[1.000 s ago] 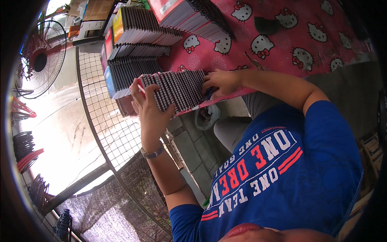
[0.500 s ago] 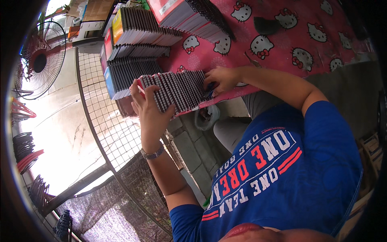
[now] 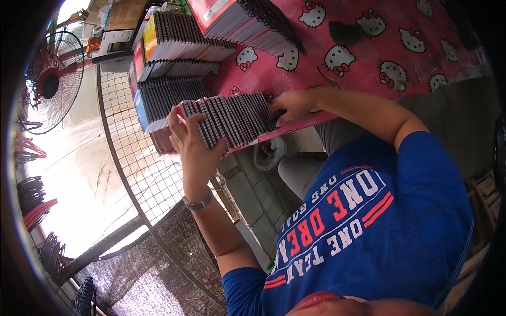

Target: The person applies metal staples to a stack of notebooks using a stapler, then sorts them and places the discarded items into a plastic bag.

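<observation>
A row of spiral-bound notebooks (image 3: 229, 118) stands at the table's near edge, with its bindings turned up. My left hand (image 3: 196, 139) grips the left end, its fingers wrapped over the first red-edged notebook and the thumb against the near side. At the right end my right hand (image 3: 293, 105) is curled against the last notebooks. Something small and dark blue shows under its fingers, but they hide most of it.
Further stacks of spiral notebooks (image 3: 176, 97) stand beyond the row, with a taller red-covered stack (image 3: 242, 23) behind. A pink patterned cloth (image 3: 363, 66) covers the table. A dark green object (image 3: 345, 32) lies on it. A fan (image 3: 52, 84) stands at far left by a wire grid (image 3: 132, 142).
The whole view has shifted very slightly. My left hand keeps its grip on the notebooks, and my right hand stays at the right end with a small shift of its fingers.
</observation>
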A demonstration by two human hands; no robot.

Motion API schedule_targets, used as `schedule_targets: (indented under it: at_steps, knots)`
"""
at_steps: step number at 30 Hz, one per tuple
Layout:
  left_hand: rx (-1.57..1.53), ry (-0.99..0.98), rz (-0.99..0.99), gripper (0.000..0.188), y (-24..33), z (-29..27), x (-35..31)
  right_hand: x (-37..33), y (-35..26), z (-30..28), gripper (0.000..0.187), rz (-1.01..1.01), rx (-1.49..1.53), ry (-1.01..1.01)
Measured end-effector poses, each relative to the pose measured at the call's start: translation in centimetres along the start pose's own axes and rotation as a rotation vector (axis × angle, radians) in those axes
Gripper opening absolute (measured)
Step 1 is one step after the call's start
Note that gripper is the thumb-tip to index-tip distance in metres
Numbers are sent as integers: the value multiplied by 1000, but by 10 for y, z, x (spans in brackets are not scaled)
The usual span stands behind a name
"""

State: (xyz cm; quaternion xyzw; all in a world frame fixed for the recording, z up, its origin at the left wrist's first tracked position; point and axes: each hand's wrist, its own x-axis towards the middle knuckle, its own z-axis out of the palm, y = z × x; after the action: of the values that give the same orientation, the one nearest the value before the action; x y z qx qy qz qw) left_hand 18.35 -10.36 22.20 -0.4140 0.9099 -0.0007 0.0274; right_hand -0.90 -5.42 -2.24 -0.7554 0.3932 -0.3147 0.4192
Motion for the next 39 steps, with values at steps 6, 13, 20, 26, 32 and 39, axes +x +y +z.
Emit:
schedule_targets:
  at_steps: [6,13,20,26,32,39]
  knots:
    - [5,11,5,64,-3,-1,-1,-5,11,5,46,-5,82,-36]
    - [56,21,16,61,0,-1,-1,4,6,-6,47,105,-7,-153]
    - [10,10,2,61,0,-2,-3,-7,1,-7,51,41,-47,-107]
    - [29,26,34,62,-1,-2,-2,-11,-3,3,53,-54,-217,-29]
    - [51,26,12,61,3,-2,-3,-4,-1,-2,52,48,-120,-119]
    - [18,37,37,61,3,0,-1,6,-5,-3,47,86,-149,-153]
